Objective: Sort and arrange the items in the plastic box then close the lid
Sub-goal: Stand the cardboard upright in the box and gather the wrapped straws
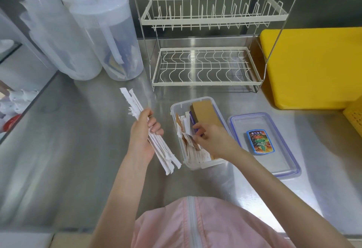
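Left hand (142, 136) grips a bundle of white wrapped straws (148, 132), clearing space. Right hand (210, 140) pinches packets in the plastic box (177, 108) on the tabletop (78, 149). Lid (274, 169) lies beside, off.

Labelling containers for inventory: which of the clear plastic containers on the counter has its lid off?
The small rectangular box under the right hand; its blue-rimmed lid lies beside it.

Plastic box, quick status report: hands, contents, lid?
Left hand holds white paper sticks beside the plastic box. Right hand inside, picking at packets. Lid off, flat to the right.
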### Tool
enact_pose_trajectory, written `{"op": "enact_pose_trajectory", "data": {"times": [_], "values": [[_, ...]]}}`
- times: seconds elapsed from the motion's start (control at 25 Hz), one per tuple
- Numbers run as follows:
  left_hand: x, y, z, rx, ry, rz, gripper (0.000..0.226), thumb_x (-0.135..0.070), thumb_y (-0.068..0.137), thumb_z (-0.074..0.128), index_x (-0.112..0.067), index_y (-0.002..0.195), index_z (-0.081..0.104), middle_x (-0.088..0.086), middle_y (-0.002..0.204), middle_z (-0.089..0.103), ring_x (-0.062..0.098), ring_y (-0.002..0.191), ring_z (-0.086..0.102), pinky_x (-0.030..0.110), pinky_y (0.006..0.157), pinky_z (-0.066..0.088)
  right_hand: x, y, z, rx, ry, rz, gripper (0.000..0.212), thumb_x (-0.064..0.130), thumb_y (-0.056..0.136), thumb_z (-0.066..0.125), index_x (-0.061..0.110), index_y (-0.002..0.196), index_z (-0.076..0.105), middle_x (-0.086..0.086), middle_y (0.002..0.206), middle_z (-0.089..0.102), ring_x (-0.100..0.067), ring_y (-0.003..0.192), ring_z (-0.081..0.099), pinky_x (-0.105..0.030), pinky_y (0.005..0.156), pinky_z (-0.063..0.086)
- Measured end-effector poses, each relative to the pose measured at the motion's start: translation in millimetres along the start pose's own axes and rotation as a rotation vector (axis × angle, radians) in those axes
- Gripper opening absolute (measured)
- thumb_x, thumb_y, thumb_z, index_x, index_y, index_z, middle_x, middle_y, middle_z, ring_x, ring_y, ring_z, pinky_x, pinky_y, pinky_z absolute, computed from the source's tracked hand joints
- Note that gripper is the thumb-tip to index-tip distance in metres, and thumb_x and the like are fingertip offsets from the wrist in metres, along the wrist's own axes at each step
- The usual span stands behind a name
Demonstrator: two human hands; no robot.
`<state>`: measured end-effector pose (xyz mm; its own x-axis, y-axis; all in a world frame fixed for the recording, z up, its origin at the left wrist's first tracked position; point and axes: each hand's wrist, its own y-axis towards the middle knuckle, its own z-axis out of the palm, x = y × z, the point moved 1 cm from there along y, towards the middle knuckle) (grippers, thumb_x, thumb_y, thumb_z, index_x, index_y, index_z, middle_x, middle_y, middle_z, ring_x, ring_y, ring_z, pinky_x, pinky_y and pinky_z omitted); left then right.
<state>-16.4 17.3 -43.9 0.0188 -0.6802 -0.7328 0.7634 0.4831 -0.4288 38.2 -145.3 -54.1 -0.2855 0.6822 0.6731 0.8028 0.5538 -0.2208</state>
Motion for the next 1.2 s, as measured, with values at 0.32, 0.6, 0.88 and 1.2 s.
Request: {"op": "enact_pose_trajectory", "data": {"times": [0.32,0.6,0.88,1.2], "values": [[13.9,-7.1,-10.5,-0.007,0.128,-0.025,0.030,-0.022,0.090,0.048,-0.018,0.061,0.043,-0.010,0.038,0.028,0.004,0.030,0.025,0.014,0.032,0.025,15.3,29.1,37.8,-0.046,-0.574,-0.112,0.034,0.019,0.092,0.044,0.013,0.126,0.042,-0.012,0.110,0.057,-0.030,0.093,0.061,-0.033,0.064,0.043],[14.9,-8.3,-12.6,-0.008,0.140,-0.039,0.028,-0.021,0.090,0.048,-0.017,0.063,0.043,-0.010,0.039,0.028,0.004,0.031,0.026,0.015,0.032,0.026,10.9,35.1,39.7,-0.132,-0.550,-0.142,0.018,0.006,0.090,0.046,0.008,0.103,0.058,-0.010,0.094,0.066,-0.029,0.075,0.062,-0.030,0.059,0.041],[17.3,-8.1,-10.6,0.001,0.179,-0.042,0.026,-0.019,0.089,0.048,-0.017,0.063,0.043,-0.010,0.039,0.029,0.004,0.032,0.026,0.015,0.033,0.025,-0.6,17.2,-35.6,-0.221,-0.134,-0.062,0.015,0.014,0.080,0.054,0.013,0.090,0.065,-0.011,0.081,0.071,-0.030,0.076,0.063,-0.034,0.067,0.049],[23.2,-9.8,-5.3,0.050,0.203,-0.059,0.023,-0.020,0.090,0.049,-0.016,0.067,0.046,-0.010,0.039,0.031,0.004,0.032,0.028,0.015,0.033,0.028,-42.1,-3.3,-35.5,-0.091,-0.269,0.067,0.019,0.018,0.083,0.053,0.012,0.097,0.064,-0.008,0.095,0.071,-0.020,0.073,0.057,-0.031,0.062,0.047]]}}
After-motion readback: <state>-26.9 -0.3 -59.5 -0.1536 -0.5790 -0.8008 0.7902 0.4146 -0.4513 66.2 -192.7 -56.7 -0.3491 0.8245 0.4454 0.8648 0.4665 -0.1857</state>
